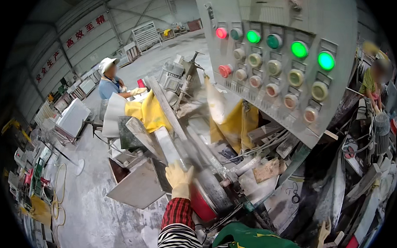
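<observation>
- Resting palm down, the left hand (179, 178) in a cream glove lies over the near end of a long, flat, pale-grey strip (166, 142), wrist nearly straight above a red-and-black checked cuff (178, 214).
- Its thumb stands apart from the fingers; I cannot tell whether that grip is clamped.
- The right hand (323, 236), also cream-gloved, shows only partly at lower right, its grip unclear.
- The strip looks smooth and straight-edged, its near end close to a red-sided dark drum (202, 204).
- Counted: one strip; two yellow cloth flaps (150, 113); three glowing green lights (299, 49) and one glowing red light (221, 33) on one grey metal control panel (327, 19); two co-workers (109, 84).
</observation>
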